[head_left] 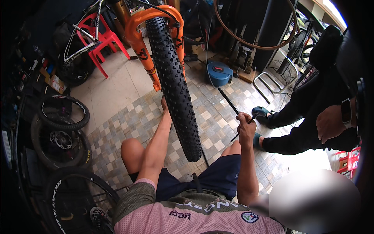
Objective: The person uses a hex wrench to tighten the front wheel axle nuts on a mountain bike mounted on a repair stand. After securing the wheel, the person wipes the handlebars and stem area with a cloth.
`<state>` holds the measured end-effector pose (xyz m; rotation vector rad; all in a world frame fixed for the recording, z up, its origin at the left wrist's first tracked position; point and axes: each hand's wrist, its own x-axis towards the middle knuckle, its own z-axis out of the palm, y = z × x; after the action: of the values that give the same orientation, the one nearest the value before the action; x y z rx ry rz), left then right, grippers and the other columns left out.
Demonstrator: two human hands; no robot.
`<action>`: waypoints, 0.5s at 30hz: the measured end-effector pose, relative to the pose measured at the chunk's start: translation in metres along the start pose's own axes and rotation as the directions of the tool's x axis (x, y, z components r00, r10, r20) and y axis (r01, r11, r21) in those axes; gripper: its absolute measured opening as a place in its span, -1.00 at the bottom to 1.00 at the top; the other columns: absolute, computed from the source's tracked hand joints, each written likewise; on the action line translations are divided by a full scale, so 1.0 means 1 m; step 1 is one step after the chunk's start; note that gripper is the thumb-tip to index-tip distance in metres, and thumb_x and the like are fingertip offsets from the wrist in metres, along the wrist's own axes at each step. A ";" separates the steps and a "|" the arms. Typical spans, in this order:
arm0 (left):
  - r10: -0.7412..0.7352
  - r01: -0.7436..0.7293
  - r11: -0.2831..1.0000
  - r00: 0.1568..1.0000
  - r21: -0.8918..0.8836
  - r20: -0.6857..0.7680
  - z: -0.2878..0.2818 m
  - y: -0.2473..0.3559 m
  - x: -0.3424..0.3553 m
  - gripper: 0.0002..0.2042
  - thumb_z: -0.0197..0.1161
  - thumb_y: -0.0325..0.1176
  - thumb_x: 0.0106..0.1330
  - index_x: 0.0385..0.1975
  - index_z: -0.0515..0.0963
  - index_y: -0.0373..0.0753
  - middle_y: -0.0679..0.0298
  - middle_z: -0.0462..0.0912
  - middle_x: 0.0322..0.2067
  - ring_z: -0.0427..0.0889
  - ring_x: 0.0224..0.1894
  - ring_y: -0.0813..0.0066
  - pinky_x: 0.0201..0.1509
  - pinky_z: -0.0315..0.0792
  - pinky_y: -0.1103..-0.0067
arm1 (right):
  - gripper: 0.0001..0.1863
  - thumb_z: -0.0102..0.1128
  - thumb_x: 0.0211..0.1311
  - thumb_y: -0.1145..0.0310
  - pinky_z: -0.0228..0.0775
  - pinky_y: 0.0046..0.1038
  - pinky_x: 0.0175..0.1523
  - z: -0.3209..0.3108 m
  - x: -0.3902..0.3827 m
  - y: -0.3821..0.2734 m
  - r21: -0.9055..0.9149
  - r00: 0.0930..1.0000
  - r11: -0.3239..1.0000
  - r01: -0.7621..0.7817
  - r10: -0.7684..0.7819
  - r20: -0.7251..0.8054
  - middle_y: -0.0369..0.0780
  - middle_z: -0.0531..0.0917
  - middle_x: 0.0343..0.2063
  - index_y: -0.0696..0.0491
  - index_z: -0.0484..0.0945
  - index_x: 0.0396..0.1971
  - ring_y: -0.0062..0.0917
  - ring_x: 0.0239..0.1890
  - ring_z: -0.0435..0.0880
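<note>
An orange bicycle suspension fork [137, 39] stands before me with a knobby black front tire [170, 78] between its legs. My left hand [164, 103] is beside the wheel, just below the fork's lower left end, mostly hidden behind the tire. Its fingers do not show. To the right of the wheel, my right hand [246, 125] is closed around one end of a thin black rod that looks like a thru-axle [229, 101]. The rod points up and left, apart from the fork.
Another person in dark clothing [300, 117] stands close on the right, a watch on one wrist [329, 124]. Loose wheels and tires [64, 113] lie at the left. Farther off are a red plastic chair [103, 39], a blue hose reel [219, 73] and a metal stand [278, 80].
</note>
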<state>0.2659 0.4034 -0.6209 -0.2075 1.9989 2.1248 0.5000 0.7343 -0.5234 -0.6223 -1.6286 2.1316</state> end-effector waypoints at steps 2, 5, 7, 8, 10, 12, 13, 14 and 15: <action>0.003 -0.003 1.000 1.000 0.000 0.000 0.000 0.001 0.003 -0.79 0.19 -0.41 0.28 -0.09 0.55 -0.09 0.41 0.55 -0.29 0.63 -0.16 0.47 -0.11 0.37 0.33 | -0.71 0.36 0.49 0.26 0.03 -0.65 -0.61 0.000 0.000 -0.002 -0.004 1.000 1.000 -0.013 0.013 0.000 -0.27 0.73 -0.36 0.19 0.67 -0.03 -0.84 -0.70 0.28; 0.001 -0.001 1.000 1.000 -0.004 0.003 0.000 0.001 0.005 -0.78 0.18 -0.43 0.27 -0.09 0.54 -0.09 0.40 0.55 -0.29 0.63 -0.16 0.47 -0.10 0.37 0.32 | -0.72 0.37 0.48 0.27 0.07 -0.66 -0.60 -0.001 -0.001 -0.003 -0.003 1.000 1.000 -0.021 0.021 0.000 -0.30 0.73 -0.38 0.17 0.68 -0.02 -0.84 -0.68 0.31; 0.003 -0.003 1.000 1.000 -0.004 0.007 0.001 0.002 0.006 -0.77 0.17 -0.44 0.27 -0.09 0.54 -0.09 0.40 0.54 -0.29 0.63 -0.16 0.46 -0.10 0.37 0.32 | -0.71 0.36 0.49 0.27 0.04 -0.66 -0.60 0.000 -0.001 -0.003 -0.003 1.000 1.000 -0.021 0.021 0.002 -0.27 0.74 -0.35 0.18 0.68 -0.01 -0.84 -0.69 0.29; 0.002 -0.002 1.000 1.000 -0.007 0.004 -0.001 0.002 0.006 -0.77 0.17 -0.44 0.27 -0.09 0.54 -0.09 0.40 0.54 -0.29 0.63 -0.15 0.46 -0.10 0.37 0.32 | -0.71 0.35 0.50 0.27 0.01 -0.65 -0.61 0.001 0.001 -0.004 -0.009 1.000 1.000 -0.021 0.021 0.007 -0.24 0.75 -0.32 0.19 0.67 0.00 -0.85 -0.70 0.27; 0.004 -0.005 1.000 1.000 -0.022 -0.020 -0.016 0.000 0.002 -0.76 0.17 -0.45 0.26 -0.08 0.54 -0.09 0.40 0.54 -0.29 0.63 -0.15 0.45 -0.09 0.37 0.31 | -0.71 0.33 0.51 0.27 -0.01 -0.65 -0.62 0.008 0.008 -0.004 -0.035 0.999 0.999 -0.014 0.016 0.051 -0.21 0.76 -0.29 0.19 0.68 0.00 -0.86 -0.71 0.25; -0.004 0.004 1.000 1.000 -0.025 -0.017 -0.018 0.001 -0.001 -0.76 0.16 -0.46 0.26 -0.08 0.54 -0.09 0.40 0.53 -0.29 0.63 -0.15 0.45 -0.09 0.37 0.31 | -0.72 0.31 0.51 0.27 0.01 -0.66 -0.62 0.008 0.020 -0.002 -0.068 0.997 0.998 0.000 0.005 0.076 -0.21 0.78 -0.29 0.17 0.69 0.01 -0.86 -0.70 0.27; -0.004 0.004 1.000 1.000 -0.028 -0.017 -0.021 0.003 0.000 -0.75 0.16 -0.47 0.25 -0.08 0.54 -0.09 0.40 0.53 -0.29 0.63 -0.15 0.45 -0.09 0.37 0.30 | -0.73 0.29 0.52 0.27 0.03 -0.65 -0.61 0.010 0.029 -0.002 -0.142 0.996 0.989 0.052 -0.041 0.081 -0.23 0.79 -0.31 0.15 0.71 0.00 -0.86 -0.69 0.28; -0.014 0.013 0.999 1.000 -0.039 -0.009 -0.018 0.003 -0.002 -0.75 0.15 -0.47 0.25 -0.08 0.54 -0.09 0.40 0.53 -0.29 0.63 -0.15 0.45 -0.09 0.37 0.30 | -0.74 0.30 0.52 0.27 0.04 -0.65 -0.60 0.008 0.040 0.003 -0.164 0.995 0.985 0.050 -0.035 0.095 -0.27 0.79 -0.33 0.14 0.72 -0.02 -0.85 -0.68 0.30; -0.012 0.011 0.999 1.000 -0.043 -0.019 -0.027 0.007 -0.004 -0.75 0.15 -0.48 0.25 -0.08 0.54 -0.09 0.40 0.53 -0.29 0.64 -0.15 0.44 -0.08 0.37 0.30 | -0.75 0.29 0.52 0.27 0.05 -0.66 -0.59 0.013 0.052 0.009 -0.187 0.990 0.979 0.083 -0.060 0.126 -0.28 0.79 -0.33 0.14 0.72 -0.03 -0.85 -0.67 0.31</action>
<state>0.2670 0.3761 -0.6149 -0.2465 1.9591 2.1678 0.4494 0.7505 -0.5351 -0.4917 -1.9089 2.0103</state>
